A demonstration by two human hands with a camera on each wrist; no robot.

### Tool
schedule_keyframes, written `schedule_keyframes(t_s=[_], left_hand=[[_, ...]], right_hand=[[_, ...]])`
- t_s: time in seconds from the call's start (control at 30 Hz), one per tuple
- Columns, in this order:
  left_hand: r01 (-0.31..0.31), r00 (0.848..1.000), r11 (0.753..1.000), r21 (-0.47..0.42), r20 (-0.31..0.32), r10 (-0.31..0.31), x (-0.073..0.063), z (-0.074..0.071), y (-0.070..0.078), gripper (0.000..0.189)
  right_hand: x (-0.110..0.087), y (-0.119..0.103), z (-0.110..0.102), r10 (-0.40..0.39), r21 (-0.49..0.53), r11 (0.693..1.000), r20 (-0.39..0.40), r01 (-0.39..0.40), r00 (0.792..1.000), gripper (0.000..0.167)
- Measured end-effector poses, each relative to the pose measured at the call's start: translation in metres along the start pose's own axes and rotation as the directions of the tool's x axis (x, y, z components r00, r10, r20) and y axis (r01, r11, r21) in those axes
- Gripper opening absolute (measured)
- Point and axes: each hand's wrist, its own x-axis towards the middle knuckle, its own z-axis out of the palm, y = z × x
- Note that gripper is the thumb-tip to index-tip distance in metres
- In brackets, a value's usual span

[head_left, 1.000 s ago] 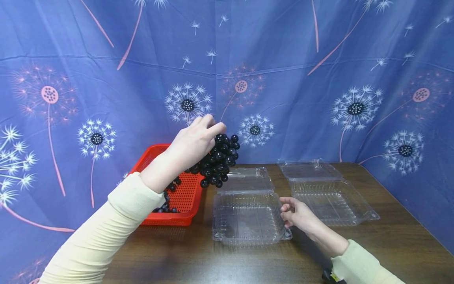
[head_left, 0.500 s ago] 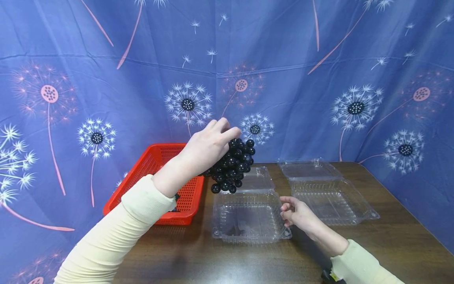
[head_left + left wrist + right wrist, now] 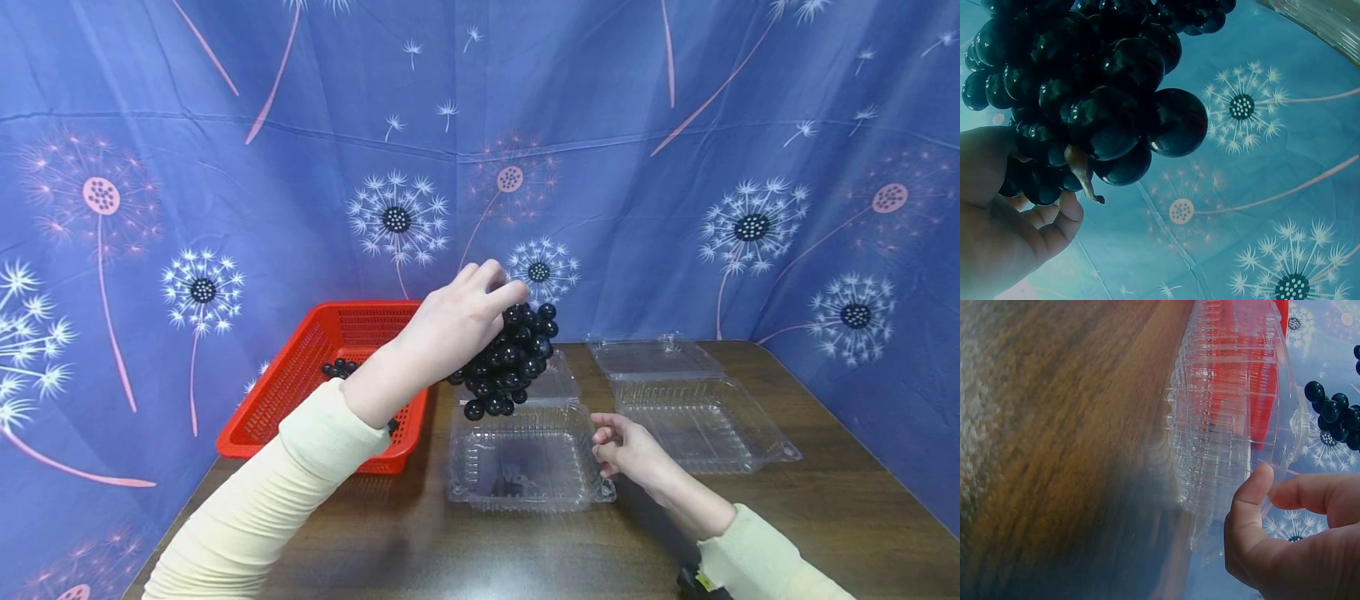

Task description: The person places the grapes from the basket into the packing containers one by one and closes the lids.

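Observation:
My left hand (image 3: 457, 325) grips a bunch of black grapes (image 3: 513, 362) by its top, and the bunch hangs above the back of the nearer clear plastic clamshell box (image 3: 525, 467). In the left wrist view, round glossy grapes (image 3: 1107, 122) and a short brown stem (image 3: 1082, 172) show beside the fingers. With thumb and fingers my right hand (image 3: 633, 454) pinches the right rim of that box, whose lid lies folded back. The right wrist view shows the thumb and forefinger meeting at the box edge (image 3: 1229, 425). Grapes partly hide the lid.
A red perforated basket (image 3: 251, 425) holding more black grapes (image 3: 341, 367) stands at the left, partly behind my left arm. Another clear clamshell box (image 3: 697, 429) lies open at the right on the wooden table (image 3: 480, 558). A blue dandelion-print cloth (image 3: 615, 208) hangs behind.
My left hand has carried the grapes rightward and slightly down, from beside the basket to over the nearer box. My right hand has stayed at the box rim.

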Motion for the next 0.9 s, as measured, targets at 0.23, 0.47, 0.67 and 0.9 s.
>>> schedule_keyframes(t_s=[0.23,0.47,0.67,0.9], left_hand=[[-0.011,1.0,1.0,-0.015,-0.029,0.011,-0.001,0.006,0.007,0.033],[-0.022,0.999,1.0,-0.023,-0.04,0.021,-0.003,0.013,0.013,0.033],[-0.037,0.998,0.998,-0.043,-0.058,0.034,-0.004,0.02,0.016,0.034],[-0.061,0.997,0.997,-0.048,-0.055,0.059,-0.006,0.026,0.022,0.034]], right_hand=[[0.0,-0.001,0.0,0.0,0.001,1.0,-0.004,0.0,1.0,0.059],[0.0,-0.001,0.001,0.004,-0.004,1.0,-0.005,-0.004,1.0,0.06],[0.0,0.0,0.001,0.006,-0.001,1.0,-0.008,-0.006,1.0,0.06],[0.0,-0.001,0.001,0.003,-0.01,1.0,-0.015,-0.003,1.0,0.059]])
